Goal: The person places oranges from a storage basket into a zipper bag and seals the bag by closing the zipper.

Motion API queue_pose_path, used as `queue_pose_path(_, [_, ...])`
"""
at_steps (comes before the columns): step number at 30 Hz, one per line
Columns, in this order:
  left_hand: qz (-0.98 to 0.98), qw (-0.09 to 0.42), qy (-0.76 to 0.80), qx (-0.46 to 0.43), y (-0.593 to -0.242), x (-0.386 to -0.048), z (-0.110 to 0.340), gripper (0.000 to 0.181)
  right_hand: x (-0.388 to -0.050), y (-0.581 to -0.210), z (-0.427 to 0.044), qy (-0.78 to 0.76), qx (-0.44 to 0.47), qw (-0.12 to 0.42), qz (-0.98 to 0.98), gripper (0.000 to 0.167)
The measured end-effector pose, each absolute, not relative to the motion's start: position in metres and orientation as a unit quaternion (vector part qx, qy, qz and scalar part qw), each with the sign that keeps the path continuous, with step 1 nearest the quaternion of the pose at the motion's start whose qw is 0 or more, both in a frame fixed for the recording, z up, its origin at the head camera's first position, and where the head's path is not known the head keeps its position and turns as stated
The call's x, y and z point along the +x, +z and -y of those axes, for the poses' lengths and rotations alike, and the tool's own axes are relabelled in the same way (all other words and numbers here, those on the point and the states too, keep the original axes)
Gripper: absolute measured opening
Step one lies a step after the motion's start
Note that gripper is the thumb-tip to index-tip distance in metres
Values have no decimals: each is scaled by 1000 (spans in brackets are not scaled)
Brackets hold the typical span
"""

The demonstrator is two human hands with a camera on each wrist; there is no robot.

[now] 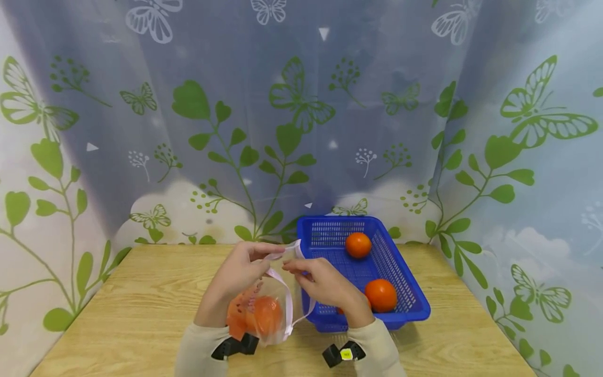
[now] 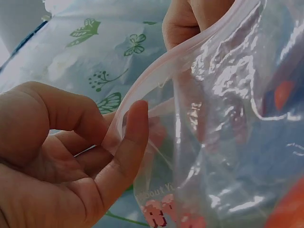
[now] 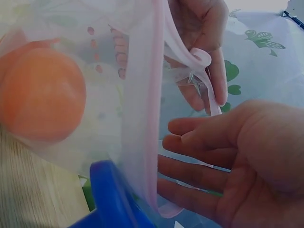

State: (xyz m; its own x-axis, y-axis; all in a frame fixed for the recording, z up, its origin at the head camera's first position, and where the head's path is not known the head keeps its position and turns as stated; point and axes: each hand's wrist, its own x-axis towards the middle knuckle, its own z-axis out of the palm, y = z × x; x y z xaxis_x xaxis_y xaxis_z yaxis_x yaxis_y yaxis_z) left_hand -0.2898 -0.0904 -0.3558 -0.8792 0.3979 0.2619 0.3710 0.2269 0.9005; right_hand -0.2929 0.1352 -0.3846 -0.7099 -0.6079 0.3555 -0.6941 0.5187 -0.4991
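Note:
A clear plastic bag point(image 1: 298, 301) with a pale pink edge and pink print holds round orange-red fruit point(image 3: 45, 95). My left hand point(image 1: 242, 269) pinches the bag's edge between thumb and finger, as the left wrist view shows. At the opening, my right hand point(image 1: 325, 280) reaches in from the right; its relaxed fingers point(image 3: 194, 171) touch or lie just behind the pink edge. Whether they grip any film cannot be made out. Beside the bag stands a blue plastic basket point(image 1: 410, 283) with more orange-red fruit point(image 1: 358, 245) inside. My right hand partly covers its near left side.
Wood-grain table point(image 1: 155, 293) lies under the bag and basket. A curtain point(image 1: 226, 68) with green leaves and butterflies hangs behind and at both sides. The basket's near rim is close to my right wrist, which wears a black strap mount point(image 1: 332, 356).

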Motion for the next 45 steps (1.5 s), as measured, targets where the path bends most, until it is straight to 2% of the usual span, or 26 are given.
queue_pose_path(5, [-750, 31, 606, 265, -362, -297, 92, 40, -295, -387, -137, 314, 368, 70, 872, 34])
queue_pose_path(9, [-750, 29, 600, 277, -362, -297, 91, 37, -296, -387, -138, 313, 368, 68, 873, 34])
queue_pose_path(15, [-784, 21, 569, 249, -360, -295, 88, 32, -296, -387, -140, 316, 365, 61, 873, 35])
queue_pose_path(31, [-742, 48, 636, 207, -367, -300, 87, 41, -292, -382, -145, 348, 340, 52, 872, 35])
queue_pose_path(38, [-690, 28, 694, 202, -367, -304, 87, 50, -287, -374, -147, 380, 323, 68, 864, 32])
queue_pose_path(45, [-679, 17, 703, 209, -369, -306, 85, 50, -288, -375, -148, 388, 319, 66, 862, 32])
